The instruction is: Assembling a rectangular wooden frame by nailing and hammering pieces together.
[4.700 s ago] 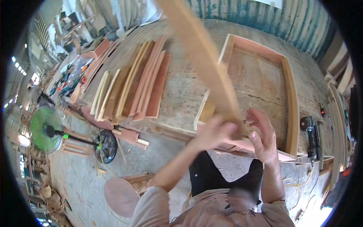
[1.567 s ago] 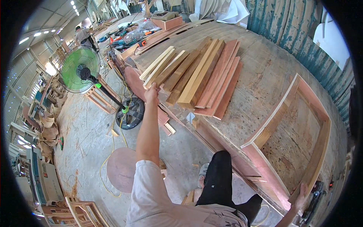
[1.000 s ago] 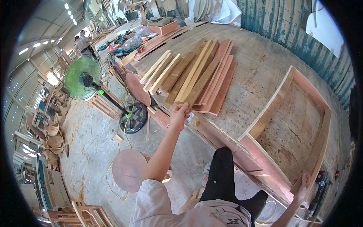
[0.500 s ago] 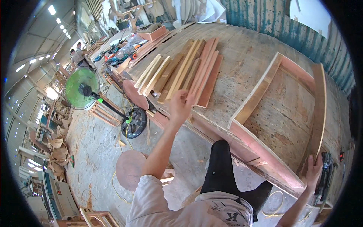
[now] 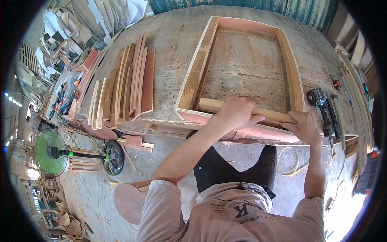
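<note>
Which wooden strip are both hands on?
The strip inside the frame, along its near side; the grouped pieces on the bench to the left are untouched.

The left hand (image 5: 238, 113) and right hand (image 5: 305, 128) hold a wooden strip (image 5: 272, 115) just inside the near side of a wooden frame (image 5: 292, 74) on the counter (image 5: 172, 76); boards (image 5: 148, 86) lie side by side at left, a black tool (image 5: 323, 108) at right

A frame (image 5: 292, 72) sits at the desk's (image 5: 173, 72) near edge; a batten (image 5: 272, 114) runs inside its near side. Left of the frame, strips (image 5: 137, 80) reach that same edge; to its right, toward the near corner, lies a nail gun (image 5: 325, 113).
</note>
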`<state>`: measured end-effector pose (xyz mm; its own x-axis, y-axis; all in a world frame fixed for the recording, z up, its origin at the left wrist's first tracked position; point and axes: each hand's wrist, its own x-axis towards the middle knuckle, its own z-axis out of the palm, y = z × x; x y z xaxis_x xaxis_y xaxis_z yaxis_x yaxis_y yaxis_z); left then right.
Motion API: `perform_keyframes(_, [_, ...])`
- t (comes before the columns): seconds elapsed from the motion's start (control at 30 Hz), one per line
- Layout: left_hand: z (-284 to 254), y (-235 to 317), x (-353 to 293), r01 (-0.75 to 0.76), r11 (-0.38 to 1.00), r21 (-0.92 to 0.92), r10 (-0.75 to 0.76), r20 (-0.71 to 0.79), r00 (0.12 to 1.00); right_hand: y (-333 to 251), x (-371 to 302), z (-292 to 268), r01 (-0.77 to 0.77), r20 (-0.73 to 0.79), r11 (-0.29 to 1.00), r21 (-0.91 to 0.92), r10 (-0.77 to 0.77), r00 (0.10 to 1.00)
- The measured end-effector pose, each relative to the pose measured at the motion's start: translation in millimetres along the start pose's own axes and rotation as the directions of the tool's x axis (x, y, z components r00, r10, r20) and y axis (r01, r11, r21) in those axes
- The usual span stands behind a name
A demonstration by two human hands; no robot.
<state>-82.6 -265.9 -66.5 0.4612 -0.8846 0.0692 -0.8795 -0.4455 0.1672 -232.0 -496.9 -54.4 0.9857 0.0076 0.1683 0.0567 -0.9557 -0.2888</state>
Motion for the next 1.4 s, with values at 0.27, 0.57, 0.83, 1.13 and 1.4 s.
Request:
perform_keyframes(0.27, [6,-23,-34,0.046,0.999,-0.019,-0.047,-0.063,0.997,-34,6,34,-0.039,0.013,0.99,-0.137,0.042,0.999])
perform_keyframes(0.57, [29,-18,-22,-0.043,0.998,0.041,0.051,-0.222,0.974,-28,-1,63,-0.183,-0.043,0.98,-0.08,0.18,0.983])
perform_keyframes(0.83, [36,-16,-18,0.013,1.0,0.013,-0.011,-0.153,0.988,-18,-4,72,-0.163,-0.052,0.986,-0.021,0.162,0.985])
perform_keyframes(1.13, [44,-12,-24,0.117,0.992,-0.047,-0.122,-0.11,0.986,-21,-6,82,-0.178,-0.146,0.984,-0.004,0.175,0.974])
perform_keyframes(1.4, [40,-12,-27,0.17,0.985,-0.019,-0.171,-0.142,0.975,-31,0,72,-0.139,-0.218,0.989,0.046,0.146,0.965])
